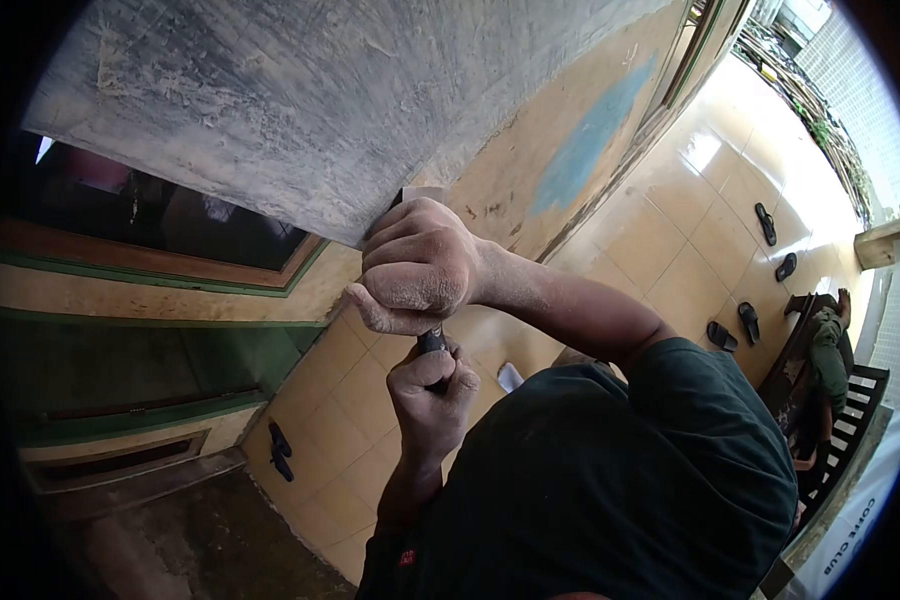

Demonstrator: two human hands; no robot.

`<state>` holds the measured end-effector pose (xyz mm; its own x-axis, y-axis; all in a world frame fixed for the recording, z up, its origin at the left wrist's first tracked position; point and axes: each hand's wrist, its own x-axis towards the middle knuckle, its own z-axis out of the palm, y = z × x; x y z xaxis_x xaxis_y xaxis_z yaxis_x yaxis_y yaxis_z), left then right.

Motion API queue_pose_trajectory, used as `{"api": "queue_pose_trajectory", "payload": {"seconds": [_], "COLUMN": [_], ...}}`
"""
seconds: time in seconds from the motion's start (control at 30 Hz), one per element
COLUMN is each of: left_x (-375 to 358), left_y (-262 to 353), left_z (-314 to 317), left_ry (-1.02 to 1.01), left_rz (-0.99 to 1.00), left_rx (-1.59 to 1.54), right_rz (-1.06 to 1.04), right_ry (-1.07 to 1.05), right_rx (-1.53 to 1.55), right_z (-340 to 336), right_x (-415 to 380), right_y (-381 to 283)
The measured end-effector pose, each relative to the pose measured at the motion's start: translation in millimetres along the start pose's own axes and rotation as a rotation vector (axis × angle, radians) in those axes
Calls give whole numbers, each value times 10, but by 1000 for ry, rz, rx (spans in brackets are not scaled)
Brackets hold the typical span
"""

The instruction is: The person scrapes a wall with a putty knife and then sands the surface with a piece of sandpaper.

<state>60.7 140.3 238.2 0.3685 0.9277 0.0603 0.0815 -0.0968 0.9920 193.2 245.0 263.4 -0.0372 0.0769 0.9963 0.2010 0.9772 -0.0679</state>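
Observation:
My right hand [420, 262], dusty with pale powder, is closed in a fist at the edge of a grey, scratched plaster wall [270, 90]. A flat metal blade [425, 193] shows just beyond its knuckles, close to the wall surface. Below that fist, my left hand [434, 392] is wrapped around the dark handle [432, 342] of what looks like a scraper. The handle runs up into the right fist, which hides the middle of the tool. Pale dust also coats the right forearm.
A brown-and-green framed window [160, 260] lies left of the hands. Tan wall with a blue patch [595, 140] continues to the right. Sandals [280, 450] and several other slippers [765, 224] lie on the tiled floor [660, 270]. Another person [830, 355] is on a dark bench [850, 425] at right.

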Motion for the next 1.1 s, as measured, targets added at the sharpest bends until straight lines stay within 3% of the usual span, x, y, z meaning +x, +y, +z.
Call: {"api": "queue_pose_trajectory", "payload": {"seconds": [0.1,0.17,0.33,0.5,0.57,0.7,0.93,1.0,1.1], "left_x": [-37,-94,158,13,153,253,-230,-252,-246], "left_y": [34,40,-9,18,12,-81,-304,-244,-246], "left_z": [-42,-82,80,-51,-26,-69,-260,-337,-324], "left_ry": [-26,-71,-56,-49,-35,-135,-68,-209,-135], "left_rz": [9,178,26,66,-21,70,131,170,104], "left_rx": [5,7,48,57,44,18,-230,-154,-250], "right_rz": [33,40,-11,-32,-57,-61,21,64,75], "right_ry": [71,8,22,-6,20,111,-160,-243,-329], "right_rx": [-20,40,-94,14,-67,-74,53,51,38], "right_z": [51,85,-137,-66,-114,-133,86,38,85], "right_x": [-29,-22,-24,0,-33,-11,-74,-54,13], "right_y": [-75,-120,58,-4,102,78,-299,-290,-299]}}
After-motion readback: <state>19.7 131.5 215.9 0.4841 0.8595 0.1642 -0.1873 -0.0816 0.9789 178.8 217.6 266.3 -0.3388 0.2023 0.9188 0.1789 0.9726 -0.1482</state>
